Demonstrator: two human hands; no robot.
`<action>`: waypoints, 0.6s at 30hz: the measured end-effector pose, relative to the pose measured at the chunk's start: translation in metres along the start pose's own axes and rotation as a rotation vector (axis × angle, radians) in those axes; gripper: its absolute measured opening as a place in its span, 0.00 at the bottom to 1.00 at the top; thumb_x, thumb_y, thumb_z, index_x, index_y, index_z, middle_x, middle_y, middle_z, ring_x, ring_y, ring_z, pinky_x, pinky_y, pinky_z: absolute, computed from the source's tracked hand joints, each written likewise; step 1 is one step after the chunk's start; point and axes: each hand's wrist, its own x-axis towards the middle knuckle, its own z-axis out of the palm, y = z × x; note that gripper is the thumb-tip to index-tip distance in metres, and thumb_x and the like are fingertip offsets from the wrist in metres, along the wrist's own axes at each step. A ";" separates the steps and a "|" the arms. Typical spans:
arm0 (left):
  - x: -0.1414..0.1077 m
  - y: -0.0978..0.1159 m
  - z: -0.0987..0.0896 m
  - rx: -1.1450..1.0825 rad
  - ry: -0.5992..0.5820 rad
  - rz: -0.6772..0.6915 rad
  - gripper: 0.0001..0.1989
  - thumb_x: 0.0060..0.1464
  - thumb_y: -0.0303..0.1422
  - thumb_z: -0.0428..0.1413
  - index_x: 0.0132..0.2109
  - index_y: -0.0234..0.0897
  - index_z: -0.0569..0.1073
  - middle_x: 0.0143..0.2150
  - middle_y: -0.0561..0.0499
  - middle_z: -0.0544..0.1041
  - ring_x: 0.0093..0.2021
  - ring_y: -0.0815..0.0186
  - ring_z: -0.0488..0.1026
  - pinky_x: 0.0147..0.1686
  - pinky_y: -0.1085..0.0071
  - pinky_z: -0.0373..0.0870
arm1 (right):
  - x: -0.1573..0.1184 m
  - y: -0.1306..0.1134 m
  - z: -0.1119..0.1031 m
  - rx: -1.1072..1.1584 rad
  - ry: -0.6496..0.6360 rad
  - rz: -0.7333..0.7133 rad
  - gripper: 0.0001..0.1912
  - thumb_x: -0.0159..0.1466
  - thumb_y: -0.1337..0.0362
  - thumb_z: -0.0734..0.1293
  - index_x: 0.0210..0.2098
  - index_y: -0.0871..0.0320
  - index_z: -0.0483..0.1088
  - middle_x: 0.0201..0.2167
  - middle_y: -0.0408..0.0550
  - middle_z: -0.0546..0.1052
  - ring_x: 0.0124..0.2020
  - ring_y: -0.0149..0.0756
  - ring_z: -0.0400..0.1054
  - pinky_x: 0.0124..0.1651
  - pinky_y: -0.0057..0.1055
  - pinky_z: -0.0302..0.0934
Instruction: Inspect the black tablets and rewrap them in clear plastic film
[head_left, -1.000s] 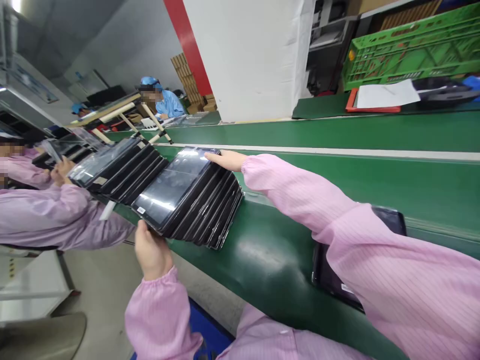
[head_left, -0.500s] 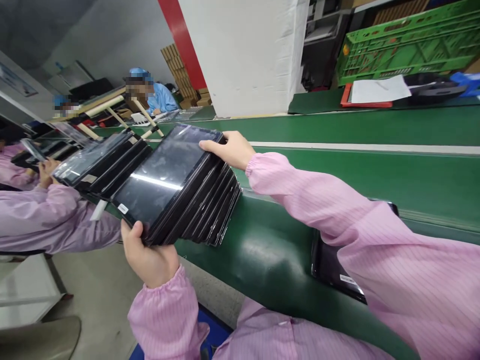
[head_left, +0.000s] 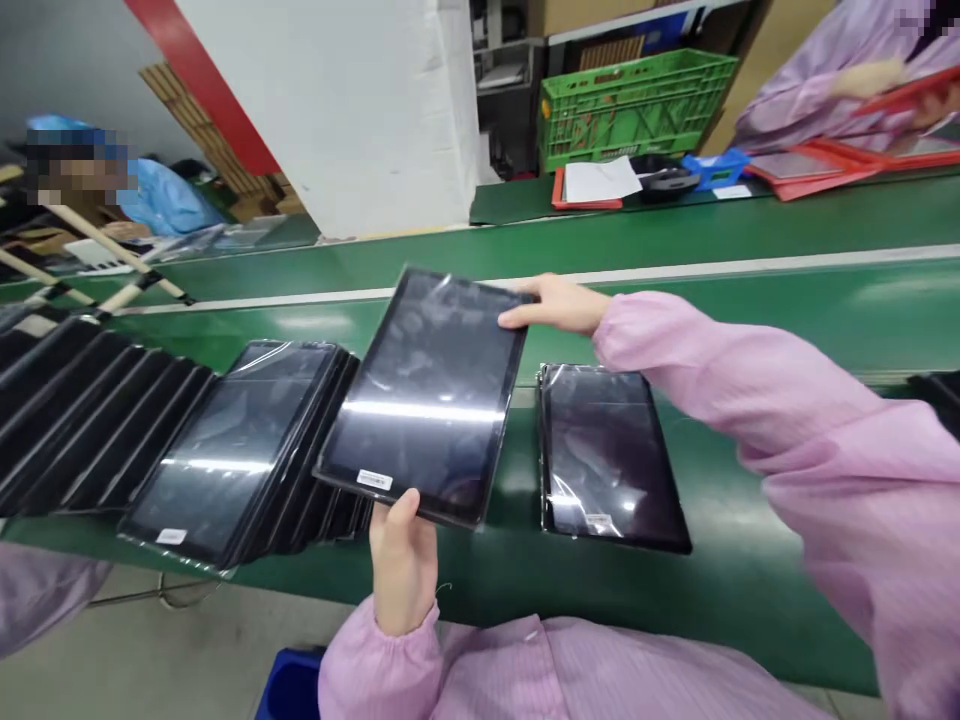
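Between my hands is a black tablet in clear plastic film [head_left: 424,395], lifted and tilted above the belt. My left hand [head_left: 403,560] grips its lower edge, and my right hand [head_left: 551,305] holds its upper right corner. To the left, a row of similar wrapped tablets [head_left: 232,450] leans in overlapping layers on the green conveyor belt [head_left: 750,310]. Another wrapped tablet [head_left: 607,455] lies flat on the belt, just below my right hand and forearm.
A white pillar [head_left: 322,110] stands beyond the belts. Further back are a green plastic crate [head_left: 637,110] and red trays [head_left: 817,160]. A co-worker's pink sleeve [head_left: 817,100] is at the upper right, and a person in blue [head_left: 165,200] sits far left. A blue bin [head_left: 291,690] sits below.
My hands have lifted one tablet off the leaning row and moved it right, apart from the others. My right arm has shifted, uncovering the flat tablet, and the view has turned.
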 end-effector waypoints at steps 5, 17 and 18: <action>-0.012 -0.059 -0.013 0.103 0.044 -0.170 0.17 0.49 0.42 0.64 0.42 0.35 0.76 0.39 0.49 0.82 0.42 0.62 0.80 0.44 0.69 0.77 | 0.015 0.054 0.017 -0.147 -0.291 0.129 0.24 0.54 0.48 0.70 0.41 0.59 0.77 0.41 0.45 0.81 0.45 0.45 0.73 0.49 0.32 0.63; -0.017 -0.084 -0.034 0.683 -0.173 -0.546 0.31 0.49 0.56 0.58 0.39 0.27 0.79 0.37 0.34 0.83 0.40 0.46 0.82 0.39 0.56 0.78 | 0.018 0.096 0.041 -0.322 -0.540 0.315 0.30 0.53 0.43 0.73 0.48 0.56 0.76 0.45 0.48 0.80 0.45 0.45 0.74 0.43 0.31 0.61; -0.018 -0.082 -0.034 0.722 -0.188 -0.552 0.32 0.49 0.58 0.56 0.36 0.28 0.79 0.35 0.34 0.83 0.40 0.46 0.82 0.39 0.55 0.78 | 0.017 0.096 0.041 -0.321 -0.542 0.312 0.30 0.53 0.43 0.73 0.47 0.56 0.76 0.45 0.47 0.80 0.45 0.44 0.74 0.43 0.31 0.61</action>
